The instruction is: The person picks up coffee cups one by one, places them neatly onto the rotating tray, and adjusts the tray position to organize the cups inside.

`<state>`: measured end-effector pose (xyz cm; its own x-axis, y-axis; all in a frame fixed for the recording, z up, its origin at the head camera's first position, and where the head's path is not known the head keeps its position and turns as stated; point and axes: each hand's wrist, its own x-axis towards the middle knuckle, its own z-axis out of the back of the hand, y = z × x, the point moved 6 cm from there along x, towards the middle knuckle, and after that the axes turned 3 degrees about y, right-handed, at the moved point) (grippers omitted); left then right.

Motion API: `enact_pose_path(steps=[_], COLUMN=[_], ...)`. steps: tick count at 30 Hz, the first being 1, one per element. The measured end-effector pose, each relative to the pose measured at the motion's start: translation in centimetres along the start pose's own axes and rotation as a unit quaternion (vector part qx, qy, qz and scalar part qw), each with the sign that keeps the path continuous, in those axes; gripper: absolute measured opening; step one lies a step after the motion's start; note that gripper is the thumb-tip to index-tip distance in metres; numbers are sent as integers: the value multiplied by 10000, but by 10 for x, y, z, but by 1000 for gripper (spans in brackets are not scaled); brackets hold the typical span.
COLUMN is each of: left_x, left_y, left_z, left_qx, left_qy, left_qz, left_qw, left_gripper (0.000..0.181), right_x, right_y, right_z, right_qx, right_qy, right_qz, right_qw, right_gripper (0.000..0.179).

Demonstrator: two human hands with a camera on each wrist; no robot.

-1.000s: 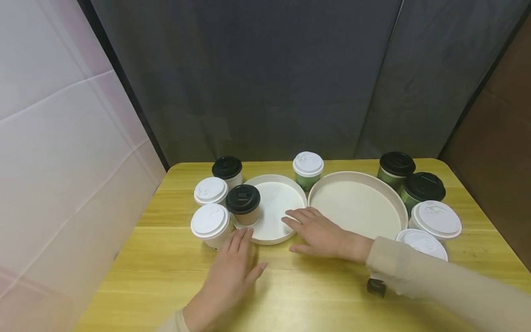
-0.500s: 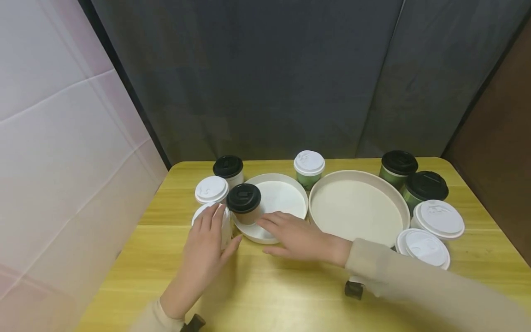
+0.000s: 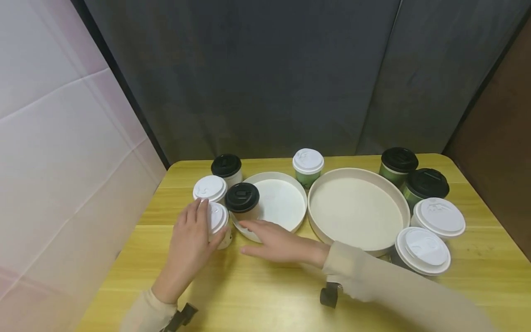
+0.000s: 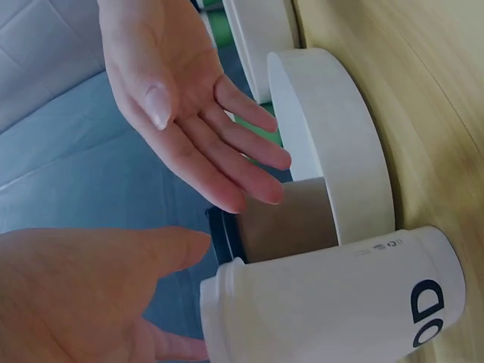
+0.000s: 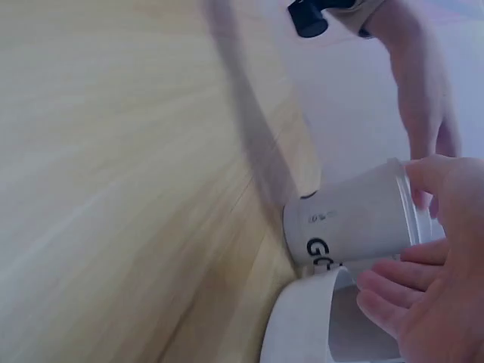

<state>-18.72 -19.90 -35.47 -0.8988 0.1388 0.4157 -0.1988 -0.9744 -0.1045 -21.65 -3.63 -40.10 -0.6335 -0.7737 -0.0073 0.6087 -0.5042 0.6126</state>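
Note:
My left hand (image 3: 188,235) lies along the left side of a white paper cup with a white lid (image 3: 217,219), fingers extended at the lid. In the left wrist view, the thumb stands beside the lid of this white cup (image 4: 340,302), slightly apart. My right hand (image 3: 271,242) reaches across the front of the small white round tray (image 3: 284,203), palm turned left and fingers loosely straight. Just beyond its fingertips, a brown cup with a black lid (image 3: 242,198) stands at the tray's left side. Whether the right fingers touch that cup is unclear.
A larger cream tray (image 3: 356,207) stands right of the small one. Behind them is a green cup with a white lid (image 3: 308,168). Several lidded cups line the right, including a front white-lidded cup (image 3: 423,251). A black-lidded cup (image 3: 227,167) and a white-lidded cup (image 3: 210,188) stand back left.
My left hand has moved left from the small tray's front to the white cup's left side. The right hand has moved left towards the brown cup. The cups and trays stay in place.

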Motion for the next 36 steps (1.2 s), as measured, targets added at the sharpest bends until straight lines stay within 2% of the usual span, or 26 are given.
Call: enact_pose_path(steps=[6,13,22,36], left_x=[1,-1,-1,-2], left_y=[4,7,9,7], left_z=[-2,-5,-10,-5], left_qx=[89,12,-119,-82], left_qy=[-22,150,401,185], left_qz=[35,164,322,150], left_qw=[10000,9998,9986,9997], left_gripper=[81,83,84,83], right_x=[14,26,31,31], right_y=[1,-3,0,6], right_z=[-6,-12,-18,-23], right_qx=[728,1312,1222,1140], right_qy=[-100,-131,-228,-344], right_qz=[-258,-380,-271,-184], right_qw=[9970,9905,9919,9927], right_gripper=[67,67,65,67])
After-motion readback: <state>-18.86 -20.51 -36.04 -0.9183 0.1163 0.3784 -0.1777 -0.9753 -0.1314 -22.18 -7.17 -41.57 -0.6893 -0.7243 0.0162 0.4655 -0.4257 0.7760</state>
